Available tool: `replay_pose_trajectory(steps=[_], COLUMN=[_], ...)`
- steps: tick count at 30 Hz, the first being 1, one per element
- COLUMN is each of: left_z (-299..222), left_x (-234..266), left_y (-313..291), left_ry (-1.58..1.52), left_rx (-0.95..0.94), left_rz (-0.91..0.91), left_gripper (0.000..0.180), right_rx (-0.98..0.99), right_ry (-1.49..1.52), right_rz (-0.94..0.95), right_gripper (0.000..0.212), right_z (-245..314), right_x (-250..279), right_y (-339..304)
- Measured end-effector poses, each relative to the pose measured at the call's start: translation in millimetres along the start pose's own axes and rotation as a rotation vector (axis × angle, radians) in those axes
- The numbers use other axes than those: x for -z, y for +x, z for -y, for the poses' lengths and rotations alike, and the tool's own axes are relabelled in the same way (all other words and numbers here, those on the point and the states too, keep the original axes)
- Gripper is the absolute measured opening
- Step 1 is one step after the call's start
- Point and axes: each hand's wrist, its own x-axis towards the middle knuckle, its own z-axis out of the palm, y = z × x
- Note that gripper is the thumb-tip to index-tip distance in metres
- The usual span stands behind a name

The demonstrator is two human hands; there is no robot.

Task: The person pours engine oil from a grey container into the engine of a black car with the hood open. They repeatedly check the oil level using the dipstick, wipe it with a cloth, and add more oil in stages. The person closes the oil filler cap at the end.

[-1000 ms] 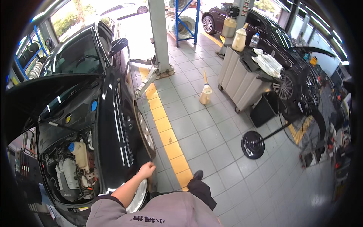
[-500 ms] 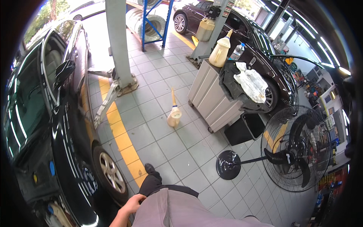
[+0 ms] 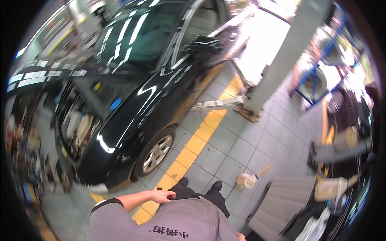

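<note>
My left hand [image 3: 163, 196] rests at the front of my waist, against the shirt hem and dark trousers. Its fingers are curled in; what they hold, if anything, is hidden. Of my right hand [image 3: 240, 237] only a sliver shows at the lower edge, its fingers out of sight. To my left stands a black car [image 3: 132, 128] with its hood raised and its engine bay [image 3: 80, 128] exposed. The front wheel [image 3: 158, 154] is the part nearest my left hand. Neither hand touches the car.
A yellow floor stripe [image 3: 197, 140] runs alongside the car. Beyond it stand a grey lift post [image 3: 277, 64] and its low arm [image 3: 219, 103]. A spouted jug [image 3: 246, 180] sits on the tiles ahead right. A grey cabinet [image 3: 281, 201] carries another spouted jug [image 3: 331, 188].
My view has swung left, bringing the black car and its engine bay toward the middle. The cabinet has shifted to the lower right, and the fan has left the picture. My left hand stays at my waist.
</note>
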Motion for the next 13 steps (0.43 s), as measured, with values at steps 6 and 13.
replay_pose_trajectory(steps=[6, 13], left_z=[-27, -72], left_x=[-221, -417], left_y=[-24, 5], left_ry=[-0.505, -1.086], left_rx=[0.330, 0.100], left_rz=[-0.820, -1.319], left_gripper=[0.040, 0.033], right_rx=[0.523, 1.854], right_ry=[-0.988, -0.311], right_rz=[0.253, 0.048], right_gripper=[0.035, 0.059], right_z=[240, 541], right_x=[143, 114], right_y=[111, -60])
